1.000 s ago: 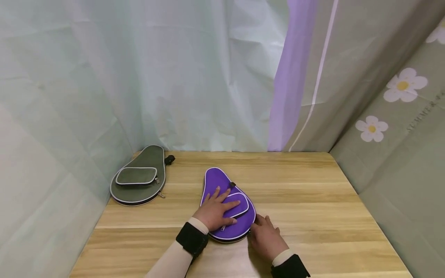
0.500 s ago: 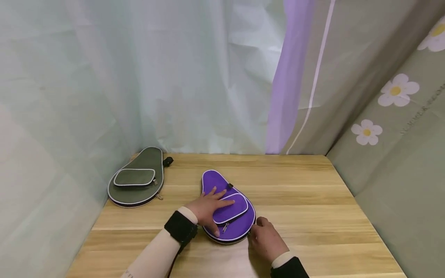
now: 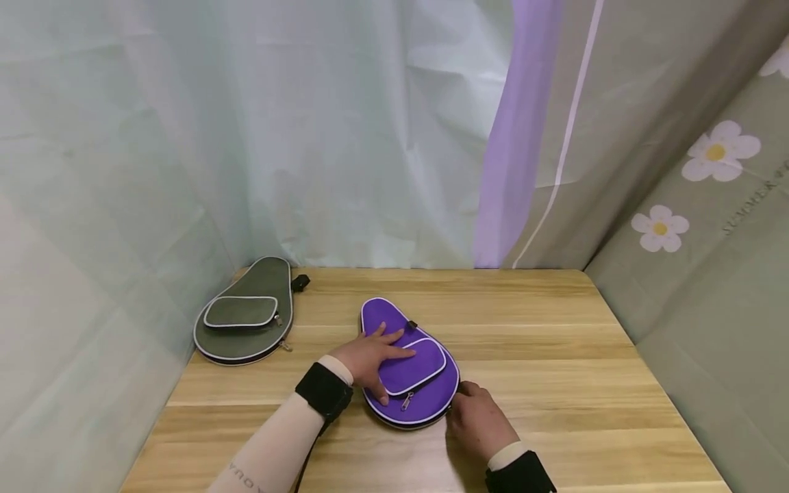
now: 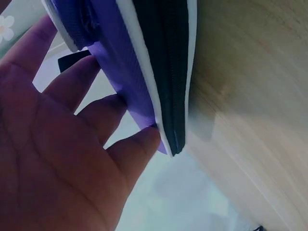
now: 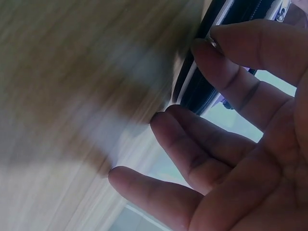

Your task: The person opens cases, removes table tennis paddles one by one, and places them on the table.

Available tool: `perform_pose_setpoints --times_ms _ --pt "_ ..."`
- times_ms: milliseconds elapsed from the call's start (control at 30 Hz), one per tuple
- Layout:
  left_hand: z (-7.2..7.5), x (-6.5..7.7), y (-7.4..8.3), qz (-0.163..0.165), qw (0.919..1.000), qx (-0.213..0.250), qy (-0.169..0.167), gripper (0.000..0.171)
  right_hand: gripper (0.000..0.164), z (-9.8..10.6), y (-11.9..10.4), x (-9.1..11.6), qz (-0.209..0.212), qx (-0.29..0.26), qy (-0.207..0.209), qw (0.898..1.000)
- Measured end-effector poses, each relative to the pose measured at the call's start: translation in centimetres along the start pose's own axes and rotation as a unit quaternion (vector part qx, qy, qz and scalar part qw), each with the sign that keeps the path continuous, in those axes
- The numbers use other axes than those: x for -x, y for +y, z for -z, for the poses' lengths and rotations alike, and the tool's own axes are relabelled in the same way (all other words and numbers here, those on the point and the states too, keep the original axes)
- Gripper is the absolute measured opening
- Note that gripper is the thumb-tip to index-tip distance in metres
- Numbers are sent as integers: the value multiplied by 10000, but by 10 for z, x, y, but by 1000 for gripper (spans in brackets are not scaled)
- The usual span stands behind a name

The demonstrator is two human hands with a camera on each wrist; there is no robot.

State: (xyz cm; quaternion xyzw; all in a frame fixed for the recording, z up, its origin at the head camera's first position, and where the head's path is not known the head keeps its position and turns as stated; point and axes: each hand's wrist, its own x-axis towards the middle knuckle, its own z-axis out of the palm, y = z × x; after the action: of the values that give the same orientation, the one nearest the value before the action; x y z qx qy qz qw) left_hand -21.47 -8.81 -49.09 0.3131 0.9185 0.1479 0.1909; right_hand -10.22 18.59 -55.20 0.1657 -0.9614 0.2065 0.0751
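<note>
A purple table tennis racket case (image 3: 425, 400) with white piping lies on the table, its narrow end pointing away. My left hand (image 3: 368, 359) rests with spread fingers on its left side, over part of the front pocket (image 3: 416, 366). In the left wrist view, the fingertips (image 4: 144, 137) touch the purple fabric beside the black zipper band (image 4: 168, 72). At the lower right edge, my right hand (image 3: 479, 419) pinches a small metal zipper pull (image 5: 214, 44) between thumb and index finger. The other fingers of that hand reach down at the tabletop. Most of the pull is hidden by the fingertips.
A dark green racket case (image 3: 246, 342) of the same shape lies at the table's back left, with a black strap (image 3: 301, 283) beside it. Curtains (image 3: 370, 137) hang along the back and sides of the wooden table (image 3: 585, 383).
My left hand has slid left across the purple case, uncovering the pocket's zipper pull. The case and my right hand at its edge have shifted slightly right.
</note>
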Motion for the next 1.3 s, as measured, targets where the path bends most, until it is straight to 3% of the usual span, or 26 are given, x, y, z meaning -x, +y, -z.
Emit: perform_pose_setpoints --times_ms 233,367,467,600,767,833,1000,1133,1233,1300 --pt "-2 0 7 232 9997 38 39 105 7 -41 39 -1 362 248 588 9973" --pt "-2 1 8 230 9997 -17 74 105 5 -18 19 -3 176 143 200 9995" --pt "-3 2 10 230 9997 -28 58 105 5 -12 12 -2 -42 54 116 9999" --pt "-4 4 13 308 9995 -32 86 104 3 -23 21 -1 -12 45 200 9998" --pt "-8 6 18 404 9987 -97 297 105 6 11 -10 -4 -234 -49 -250 9994" --pt "-10 7 21 435 9982 -166 388 105 7 15 -14 -4 -268 3 -275 9993" --pt "-17 8 25 593 9967 -235 496 103 5 6 -5 -1 -17 -49 -67 10000" --pt "-22 8 29 662 9953 -294 639 101 7 -15 16 0 319 136 121 9993" --pt "-27 8 34 740 9931 -456 792 99 7 -14 15 1 314 111 107 9994" --pt "-30 9 37 809 9909 -557 916 97 4 -3 3 2 138 -42 27 9999"
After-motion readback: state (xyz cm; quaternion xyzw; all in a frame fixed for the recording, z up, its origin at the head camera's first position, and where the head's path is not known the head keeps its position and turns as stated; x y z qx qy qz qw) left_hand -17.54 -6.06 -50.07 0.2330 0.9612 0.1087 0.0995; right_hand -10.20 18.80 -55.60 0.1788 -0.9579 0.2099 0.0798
